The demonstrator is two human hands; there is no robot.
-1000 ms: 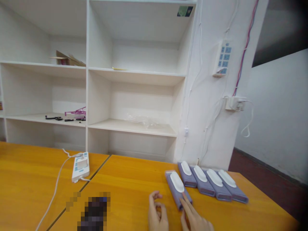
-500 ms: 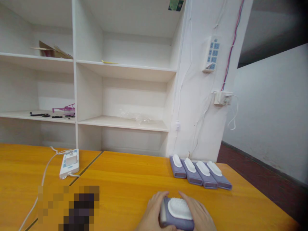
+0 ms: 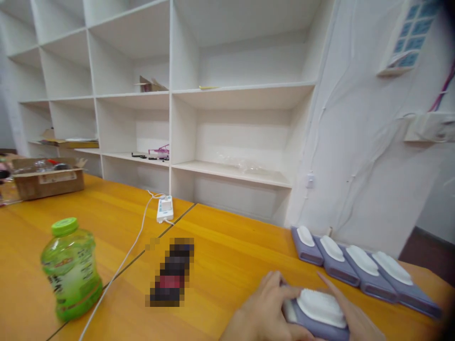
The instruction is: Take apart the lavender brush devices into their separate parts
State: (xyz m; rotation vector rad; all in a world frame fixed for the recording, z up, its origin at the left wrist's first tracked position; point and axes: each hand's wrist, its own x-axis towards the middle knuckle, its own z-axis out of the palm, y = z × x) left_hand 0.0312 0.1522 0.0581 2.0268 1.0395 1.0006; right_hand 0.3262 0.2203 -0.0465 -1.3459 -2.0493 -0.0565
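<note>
Both my hands hold one purple block with a white ridged pad (image 3: 318, 309) at the near edge of the orange table (image 3: 227, 255). My left hand (image 3: 265, 310) wraps its left end with curled fingers. My right hand (image 3: 350, 315) presses its right side, index finger stretched along it. A row of several matching purple blocks (image 3: 355, 265) lies side by side to the right, near the white pillar.
A green bottle (image 3: 71, 267) stands at the near left. A pixelated dark object (image 3: 172, 272) lies mid-table. A white power strip (image 3: 165, 208) with its cable crosses the table seam. A cardboard box (image 3: 48, 177) sits far left. White shelving (image 3: 170, 104) stands behind.
One purple block was drawn out of the row toward me and is now gripped in both hands. The view has swung left, bringing the green bottle and cardboard box into sight.
</note>
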